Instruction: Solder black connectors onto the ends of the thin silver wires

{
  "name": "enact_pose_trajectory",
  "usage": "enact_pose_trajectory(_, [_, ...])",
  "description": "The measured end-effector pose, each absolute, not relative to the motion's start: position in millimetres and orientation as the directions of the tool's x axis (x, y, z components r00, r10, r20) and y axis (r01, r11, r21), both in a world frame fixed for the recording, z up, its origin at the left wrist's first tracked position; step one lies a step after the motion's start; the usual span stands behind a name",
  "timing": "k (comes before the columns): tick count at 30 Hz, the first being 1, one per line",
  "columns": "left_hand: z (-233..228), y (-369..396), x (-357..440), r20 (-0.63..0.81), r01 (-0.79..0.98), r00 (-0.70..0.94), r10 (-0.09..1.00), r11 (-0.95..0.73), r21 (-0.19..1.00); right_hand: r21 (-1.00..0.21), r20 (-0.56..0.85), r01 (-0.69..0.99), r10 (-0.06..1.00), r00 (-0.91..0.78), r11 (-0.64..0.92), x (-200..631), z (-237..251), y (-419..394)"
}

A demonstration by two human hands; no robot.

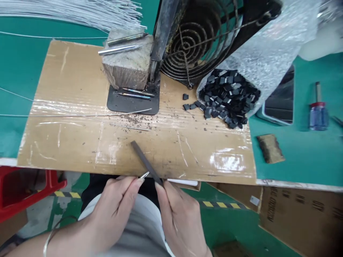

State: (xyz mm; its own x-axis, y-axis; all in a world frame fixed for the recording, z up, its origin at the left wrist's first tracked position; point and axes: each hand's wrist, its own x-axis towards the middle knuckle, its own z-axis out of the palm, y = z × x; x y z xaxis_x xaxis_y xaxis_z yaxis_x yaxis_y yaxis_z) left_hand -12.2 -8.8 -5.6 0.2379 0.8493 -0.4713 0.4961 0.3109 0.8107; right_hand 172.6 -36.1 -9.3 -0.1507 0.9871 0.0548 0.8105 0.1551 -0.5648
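Our left hand (116, 203) pinches a thin silver metal pin (145, 174); our right hand (178, 214) grips a flat dark steel file (144, 161) angled against it.

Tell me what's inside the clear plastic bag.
The plastic bag holds small black pieces, several spilled onto the cardboard. Deeper inside, the crinkled plastic hides any contents.
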Motion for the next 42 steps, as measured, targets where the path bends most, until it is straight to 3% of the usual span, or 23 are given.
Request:
enact_pose_trajectory(6, [-7.2,-12.4,-13.4,-0.493,0.477,0.197,0.847,0.357,0.803,-0.599,-0.013,0.785,0.978,-0.208,0.159,179.1,-6.4,-45.0])
enact_pose_trajectory(11, [-2.2,-6.6,-9.9,-0.497,0.427,0.195,0.846,0.383,0.819,-0.574,0.068,0.802,0.985,-0.156,0.166,174.9,-9.3,-36.1])
enact_pose_trajectory(17, [-0.1,-3.3,-8.3,-0.53,0.413,0.236,0.814,0.41,0.814,-0.603,-0.008,0.783,0.98,-0.2,0.154,178.1,-8.6,-43.4])
enact_pose_trajectory(22, [0.8,-2.4,-8.6,-0.563,0.421,0.208,0.8,0.447,0.79,-0.563,0.079,0.804,0.98,-0.18,0.193,172.7,-11.5,-36.5])
enact_pose_trajectory(27, [4.1,0.1,-7.2,-0.601,0.404,0.222,0.767,0.489,0.773,-0.579,0.027,0.795,0.978,-0.205,0.183,176.8,-10.7,-42.9])
enact_pose_trajectory(32, [3.7,1.5,-7.4,-0.611,0.371,0.221,0.76,0.514,0.773,-0.574,0.088,0.798,0.982,-0.167,0.187,171.5,-13.6,-35.5])
enact_pose_trajectory(37, [3.8,2.2,-9.6,-0.622,0.375,0.24,0.746,0.52,0.768,-0.598,0.021,0.784,0.981,-0.194,0.168,177.3,-13.3,-45.8])
enact_pose_trajectory(42, [5.8,3.8,-10.0,-0.627,0.325,0.272,0.73,0.544,0.774,-0.58,0.094,0.794,0.983,-0.158,0.183,171.9,-14.5,-36.3])
